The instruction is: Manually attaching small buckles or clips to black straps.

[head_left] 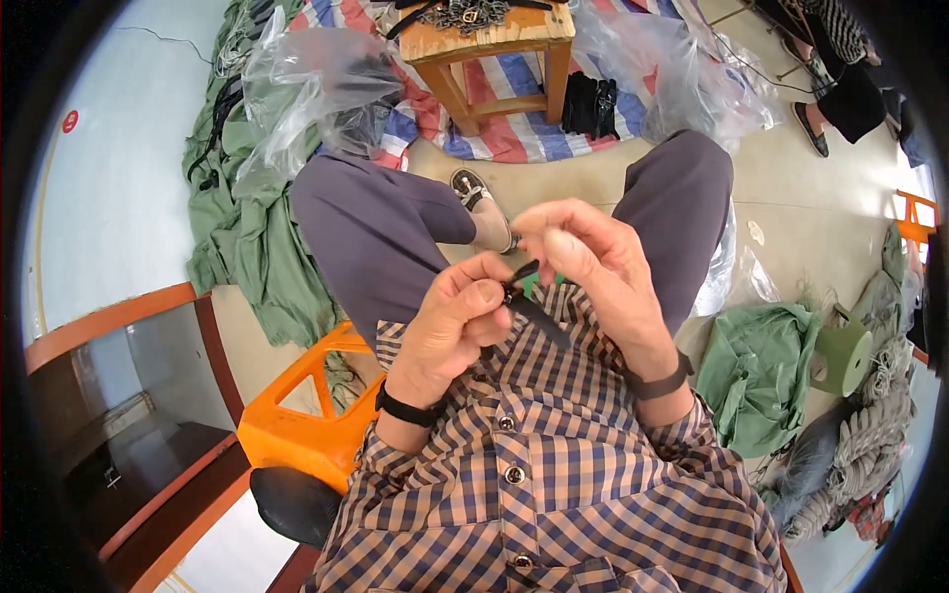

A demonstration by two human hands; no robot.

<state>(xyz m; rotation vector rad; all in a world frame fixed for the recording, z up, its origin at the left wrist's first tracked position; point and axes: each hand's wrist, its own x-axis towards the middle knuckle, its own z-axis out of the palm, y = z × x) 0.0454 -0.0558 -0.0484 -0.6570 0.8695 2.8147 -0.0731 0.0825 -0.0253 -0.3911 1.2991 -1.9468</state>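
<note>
Above my lap, my left hand [460, 311] is closed, thumb against fingers, on a short black strap [542, 321]. One end of the strap hangs down to the right; a small dark loop stands up at the pinch. Close beside it on the right is my right hand [608, 272], its thumb and fingertips drawn together and slightly blurred. Whatever those fingertips hold, if anything, is hidden. A bit of green shows just behind the strap.
Ahead stands a wooden stool [484, 42] with metal chain pieces [465, 14] on it and black bundled straps [590, 107] beside its leg. Green cloth [259, 232] lies left, an orange plastic stool [287, 435] near my left side. Green fabric [759, 371] and rope coils [870, 445] lie right.
</note>
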